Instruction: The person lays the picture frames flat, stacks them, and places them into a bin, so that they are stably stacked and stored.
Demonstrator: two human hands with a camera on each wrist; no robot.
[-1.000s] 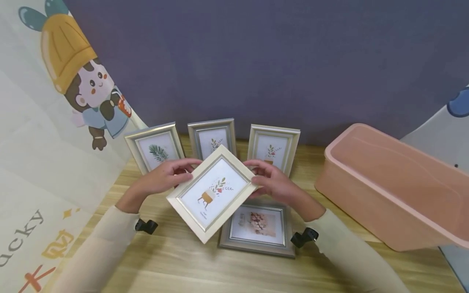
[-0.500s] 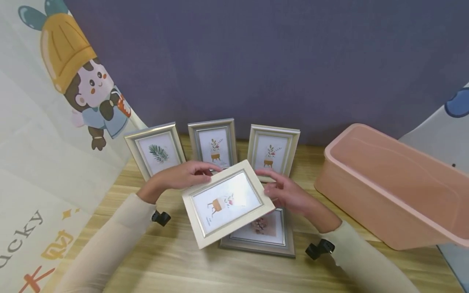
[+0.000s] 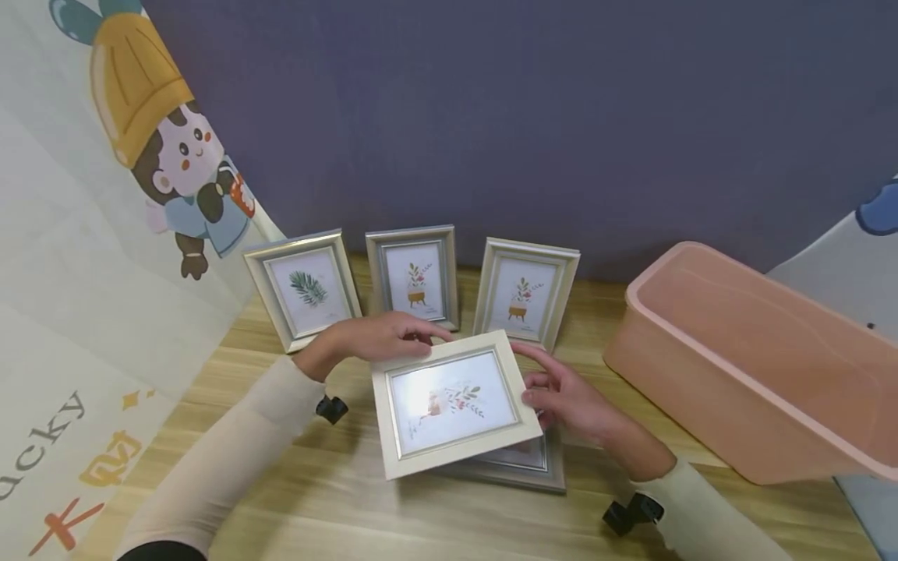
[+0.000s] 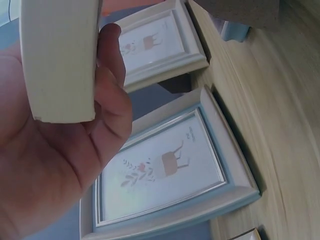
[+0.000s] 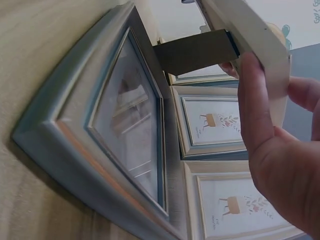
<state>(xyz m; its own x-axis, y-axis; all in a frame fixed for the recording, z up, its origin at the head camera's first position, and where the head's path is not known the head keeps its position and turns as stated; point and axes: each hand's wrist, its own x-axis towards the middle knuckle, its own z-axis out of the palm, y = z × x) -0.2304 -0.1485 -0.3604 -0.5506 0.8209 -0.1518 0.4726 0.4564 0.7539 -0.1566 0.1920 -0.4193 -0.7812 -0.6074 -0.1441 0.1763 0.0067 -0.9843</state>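
A cream picture frame [image 3: 456, 401] with a potted-plant print is held between both hands, its print turned sideways. My left hand [image 3: 379, 336] grips its upper left edge; in the left wrist view, the fingers curl round the cream edge [image 4: 60, 60]. With thumb and fingers, my right hand [image 3: 571, 397] pinches the right edge. The right wrist view shows its dark back stand [image 5: 200, 52] sticking out behind. Below, a grey-brown picture frame [image 3: 491, 471] lies on the table, mostly covered in the head view.
Three picture frames stand at the back: one with a green leaf [image 3: 309, 288], a grey one [image 3: 414, 276] and a light one [image 3: 526, 292] with plant prints. A pink bin [image 3: 687, 389] stands right on the wooden table [image 3: 323, 499]. A dark panel [image 3: 491, 117] rises behind.
The held cream frame has turned clockwise from a diagonal tilt to nearly level and shifted right. Both hands have moved right with it.
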